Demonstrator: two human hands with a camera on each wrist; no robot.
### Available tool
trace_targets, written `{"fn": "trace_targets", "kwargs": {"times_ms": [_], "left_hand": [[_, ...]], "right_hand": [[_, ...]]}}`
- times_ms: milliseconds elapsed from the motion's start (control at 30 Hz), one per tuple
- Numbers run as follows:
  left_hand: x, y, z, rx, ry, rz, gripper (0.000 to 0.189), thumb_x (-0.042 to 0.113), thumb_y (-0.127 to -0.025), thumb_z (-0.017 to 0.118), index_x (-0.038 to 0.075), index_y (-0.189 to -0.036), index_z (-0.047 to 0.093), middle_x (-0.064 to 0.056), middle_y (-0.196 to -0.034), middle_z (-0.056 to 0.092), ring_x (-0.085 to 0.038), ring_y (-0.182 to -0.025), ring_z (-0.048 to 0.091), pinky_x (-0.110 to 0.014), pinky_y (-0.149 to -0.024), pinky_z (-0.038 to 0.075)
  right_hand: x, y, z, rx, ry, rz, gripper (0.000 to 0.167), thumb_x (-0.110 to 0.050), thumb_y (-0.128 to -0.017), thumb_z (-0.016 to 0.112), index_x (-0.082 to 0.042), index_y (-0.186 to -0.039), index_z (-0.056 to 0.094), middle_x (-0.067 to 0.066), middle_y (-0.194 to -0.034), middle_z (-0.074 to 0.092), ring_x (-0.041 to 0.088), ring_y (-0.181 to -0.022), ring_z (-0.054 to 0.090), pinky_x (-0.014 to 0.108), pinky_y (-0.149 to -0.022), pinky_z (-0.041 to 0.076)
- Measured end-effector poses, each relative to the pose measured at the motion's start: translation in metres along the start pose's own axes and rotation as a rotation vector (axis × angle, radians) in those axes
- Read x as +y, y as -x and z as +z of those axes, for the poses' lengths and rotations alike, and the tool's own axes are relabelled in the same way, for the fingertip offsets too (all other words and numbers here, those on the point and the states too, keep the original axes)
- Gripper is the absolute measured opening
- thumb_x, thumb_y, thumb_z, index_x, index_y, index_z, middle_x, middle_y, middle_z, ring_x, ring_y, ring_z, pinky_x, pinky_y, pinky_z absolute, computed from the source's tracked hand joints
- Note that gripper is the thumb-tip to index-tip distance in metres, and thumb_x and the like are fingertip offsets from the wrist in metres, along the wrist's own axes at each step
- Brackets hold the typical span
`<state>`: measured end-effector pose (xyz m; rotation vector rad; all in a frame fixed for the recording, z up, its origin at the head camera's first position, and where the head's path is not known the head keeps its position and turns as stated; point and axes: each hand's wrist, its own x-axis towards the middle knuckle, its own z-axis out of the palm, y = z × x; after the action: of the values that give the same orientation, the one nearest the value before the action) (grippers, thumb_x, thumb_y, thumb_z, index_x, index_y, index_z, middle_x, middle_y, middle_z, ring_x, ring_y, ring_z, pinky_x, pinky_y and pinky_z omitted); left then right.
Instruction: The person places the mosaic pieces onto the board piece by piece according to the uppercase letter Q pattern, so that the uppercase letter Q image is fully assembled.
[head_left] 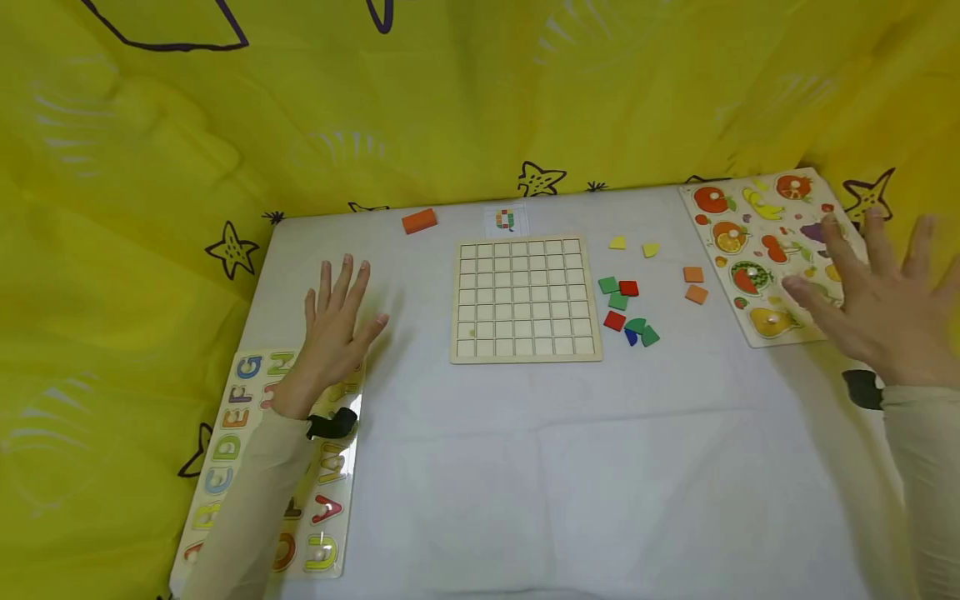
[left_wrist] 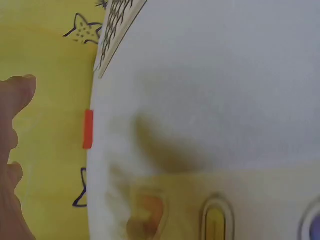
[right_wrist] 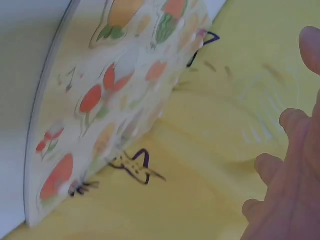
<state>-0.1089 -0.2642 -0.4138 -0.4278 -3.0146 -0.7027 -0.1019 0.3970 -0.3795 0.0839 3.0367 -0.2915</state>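
My left hand [head_left: 333,337], fingers spread and holding nothing, hovers over the upper end of the alphabet puzzle board [head_left: 341,533]. My right hand [head_left: 892,308] is spread too, raised above the right side of the fruit puzzle board [head_left: 772,329] and hiding part of it. Between the hands lies a wooden grid board [head_left: 527,360] with bare square cells. Right of the grid are small loose tiles: a green square [head_left: 608,285], a red square [head_left: 614,321], a blue piece [head_left: 631,337], a yellow piece [head_left: 650,250], an orange square [head_left: 693,274] and several others.
A small picture card [head_left: 506,220] with a coloured pattern lies just behind the grid. An orange block [head_left: 419,221] is near the back edge, left of the card. Yellow patterned cloth [head_left: 450,100] hangs behind and beside the white-covered table [head_left: 555,475].
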Motion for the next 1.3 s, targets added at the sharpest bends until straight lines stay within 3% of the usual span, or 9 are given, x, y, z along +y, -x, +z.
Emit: {"fn": "trace_targets", "kwargs": {"times_ms": [167,300,367,467,567,733,833,1000,1300], "left_hand": [[0.006,-0.02,0.015,-0.075,0.05,0.065,0.08,0.036,-0.109,0.057,0.013,-0.172,0.013,-0.017,-0.179,0.004,-0.042,-0.165,-0.008,-0.074,-0.124,0.001],[0.013,-0.038,0.03,-0.103,0.108,0.116,0.079,0.03,-0.108,0.061,0.009,-0.171,0.019,-0.021,-0.177,0.014,-0.045,-0.164,0.005,-0.07,-0.127,0.007],[0.017,-0.046,0.036,-0.105,0.135,0.123,0.077,0.027,-0.107,0.063,0.007,-0.169,0.023,-0.021,-0.175,0.02,-0.044,-0.162,0.014,-0.065,-0.128,0.012],[0.021,-0.058,0.044,-0.092,0.188,0.12,0.076,0.024,-0.104,0.069,0.005,-0.167,0.031,-0.022,-0.165,0.038,-0.041,-0.152,0.031,-0.056,-0.125,0.026],[0.023,-0.07,0.053,-0.082,0.257,0.108,0.074,0.02,-0.1,0.075,0.003,-0.163,0.039,-0.022,-0.142,0.055,-0.037,-0.129,0.043,-0.049,-0.11,0.037],[0.023,-0.085,0.067,-0.091,0.348,0.059,0.071,0.014,-0.096,0.08,0.001,-0.157,0.048,-0.017,-0.116,0.063,-0.03,-0.107,0.044,-0.038,-0.097,0.034],[0.025,-0.089,0.072,-0.11,0.381,0.033,0.07,0.012,-0.094,0.081,0.001,-0.156,0.051,-0.014,-0.112,0.062,-0.028,-0.105,0.042,-0.035,-0.095,0.032],[0.027,-0.089,0.077,-0.152,0.339,0.054,0.074,0.015,-0.094,0.081,0.002,-0.158,0.048,-0.011,-0.11,0.06,-0.028,-0.103,0.04,-0.036,-0.093,0.027],[0.024,-0.088,0.075,-0.217,0.264,0.093,0.095,0.022,-0.086,0.089,0.006,-0.164,0.038,-0.01,-0.115,0.056,-0.029,-0.105,0.039,-0.04,-0.097,0.026]], "right_hand": [[-0.017,-0.022,0.009,0.043,-0.096,-0.12,0.092,-0.071,-0.104,0.041,-0.024,-0.172,0.001,0.015,-0.176,-0.019,0.048,-0.157,-0.03,0.082,-0.115,-0.015],[-0.038,-0.045,0.018,0.069,-0.213,-0.268,0.082,-0.05,-0.107,0.058,-0.01,-0.169,0.024,0.032,-0.173,0.011,0.059,-0.158,0.004,0.079,-0.121,0.002],[-0.052,-0.057,0.022,0.063,-0.255,-0.329,0.072,-0.036,-0.106,0.065,-0.002,-0.163,0.037,0.037,-0.165,0.03,0.062,-0.15,0.022,0.079,-0.119,0.015],[-0.073,-0.075,0.027,0.028,-0.313,-0.366,0.06,-0.024,-0.104,0.071,0.004,-0.153,0.05,0.038,-0.15,0.048,0.06,-0.137,0.039,0.074,-0.117,0.026],[-0.092,-0.092,0.032,-0.013,-0.375,-0.369,0.054,-0.021,-0.103,0.072,0.003,-0.148,0.056,0.036,-0.141,0.058,0.054,-0.128,0.049,0.07,-0.108,0.036],[-0.118,-0.115,0.043,-0.11,-0.459,-0.295,0.054,-0.028,-0.103,0.071,-0.001,-0.148,0.058,0.029,-0.139,0.062,0.046,-0.131,0.053,0.066,-0.107,0.04],[-0.126,-0.124,0.049,-0.164,-0.483,-0.233,0.057,-0.032,-0.103,0.07,-0.003,-0.15,0.056,0.028,-0.141,0.061,0.046,-0.131,0.053,0.065,-0.11,0.039],[-0.129,-0.134,0.059,-0.22,-0.514,-0.163,0.06,-0.034,-0.103,0.071,-0.002,-0.151,0.055,0.027,-0.142,0.06,0.044,-0.127,0.055,0.06,-0.109,0.042],[-0.139,-0.142,0.069,-0.201,-0.491,-0.177,0.051,-0.029,-0.101,0.074,0.001,-0.141,0.063,0.027,-0.136,0.063,0.043,-0.124,0.056,0.059,-0.111,0.042]]}}
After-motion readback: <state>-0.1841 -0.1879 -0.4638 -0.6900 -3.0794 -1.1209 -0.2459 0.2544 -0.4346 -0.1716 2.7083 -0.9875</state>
